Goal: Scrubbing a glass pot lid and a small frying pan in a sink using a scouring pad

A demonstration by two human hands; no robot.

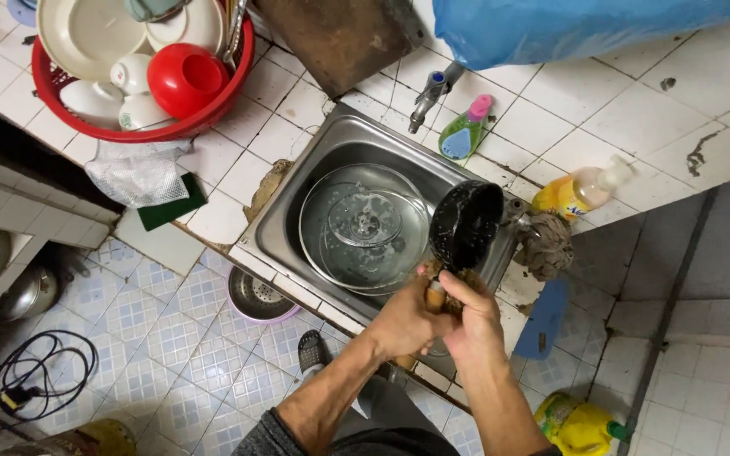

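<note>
A small black pot (466, 221) is held tilted over the right side of the steel sink (293, 198), its mouth turned toward me. My left hand (403, 323) is closed around the pot's orange handle just below the bowl. My right hand (472, 317) is beside it, fingers curled on a brownish scrubbing wad (456, 287) pressed against the pot's base near the handle. In the sink, a round metal basin (318, 253) holds a glass lid (367, 221) with water and suds on it.
A faucet (429, 91) stands behind the sink, with a green soap bottle (463, 133), a yellow soap bottle (580, 190) and a rag (548, 245) nearby. A red basket (230, 93) of dishes sits upper left. A colander (255, 295) and a cable (40, 371) lie on the floor.
</note>
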